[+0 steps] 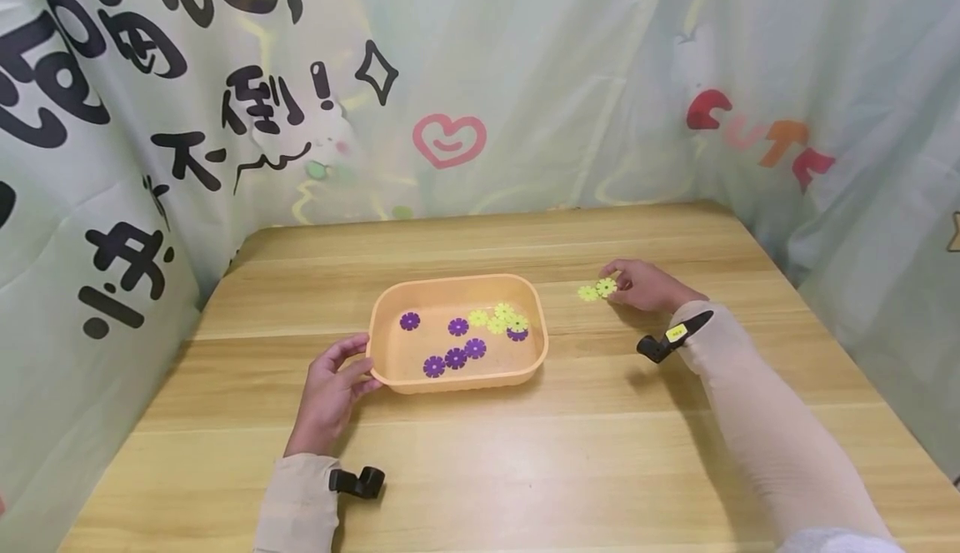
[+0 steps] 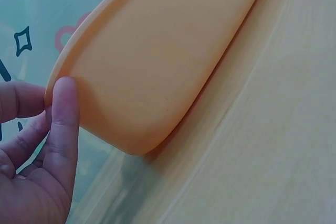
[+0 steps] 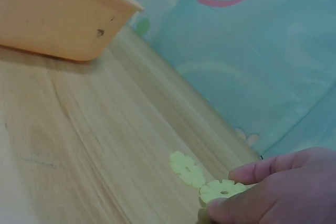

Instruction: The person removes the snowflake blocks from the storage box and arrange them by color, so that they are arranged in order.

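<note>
An orange plastic basin (image 1: 450, 385) stands on the table with purple snowflake discs (image 1: 434, 366) and yellow snowflake discs (image 1: 478, 318) inside; the yellow ones gather toward its right end. My left hand (image 1: 333, 386) grips the basin's left end, its thumb (image 2: 65, 103) against the outer wall and a finger at the rim. Beyond the basin's right side, my right hand (image 1: 647, 286) pinches a yellow snowflake disc (image 3: 224, 188) between thumb and finger. Another yellow disc (image 3: 187, 169) lies on the wood just beside it, overlapping it in the right wrist view.
The wooden table (image 1: 525, 470) reaches back to a pale printed curtain (image 1: 555, 120), which also hangs along both sides. A black wrist camera (image 1: 358, 482) is strapped to the left sleeve, and another camera (image 1: 660, 346) to the right one.
</note>
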The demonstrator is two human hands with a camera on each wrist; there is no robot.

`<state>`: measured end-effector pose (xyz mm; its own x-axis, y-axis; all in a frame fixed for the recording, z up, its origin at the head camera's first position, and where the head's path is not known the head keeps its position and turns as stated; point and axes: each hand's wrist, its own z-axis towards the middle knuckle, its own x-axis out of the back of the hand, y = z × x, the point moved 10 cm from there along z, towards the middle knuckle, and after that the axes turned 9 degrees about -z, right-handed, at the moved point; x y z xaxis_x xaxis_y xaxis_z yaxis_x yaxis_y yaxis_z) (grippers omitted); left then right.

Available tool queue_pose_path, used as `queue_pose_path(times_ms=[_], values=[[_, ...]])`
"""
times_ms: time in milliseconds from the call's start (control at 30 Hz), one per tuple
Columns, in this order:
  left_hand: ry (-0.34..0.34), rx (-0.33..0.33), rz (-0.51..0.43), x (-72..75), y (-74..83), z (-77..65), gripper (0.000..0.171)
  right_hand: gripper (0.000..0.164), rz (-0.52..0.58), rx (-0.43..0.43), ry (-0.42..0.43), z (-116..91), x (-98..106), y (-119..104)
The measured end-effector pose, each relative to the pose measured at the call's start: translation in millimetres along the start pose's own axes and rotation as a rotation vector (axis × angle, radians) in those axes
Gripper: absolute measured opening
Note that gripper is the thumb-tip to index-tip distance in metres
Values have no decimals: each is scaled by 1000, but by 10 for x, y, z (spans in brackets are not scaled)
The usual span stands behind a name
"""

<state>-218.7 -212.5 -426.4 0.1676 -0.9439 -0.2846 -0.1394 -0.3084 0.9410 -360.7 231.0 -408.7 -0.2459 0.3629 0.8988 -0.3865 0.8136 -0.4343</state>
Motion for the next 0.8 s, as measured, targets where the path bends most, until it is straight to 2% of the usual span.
queue_pose_path(times_ms=[233, 800], values=[[-3, -1, -10, 0, -18, -6, 40, 33, -69, -26, -21, 1, -20, 30], [-17, -11, 9, 1, 14, -9, 40, 31, -70, -36, -54, -48, -32, -51]])
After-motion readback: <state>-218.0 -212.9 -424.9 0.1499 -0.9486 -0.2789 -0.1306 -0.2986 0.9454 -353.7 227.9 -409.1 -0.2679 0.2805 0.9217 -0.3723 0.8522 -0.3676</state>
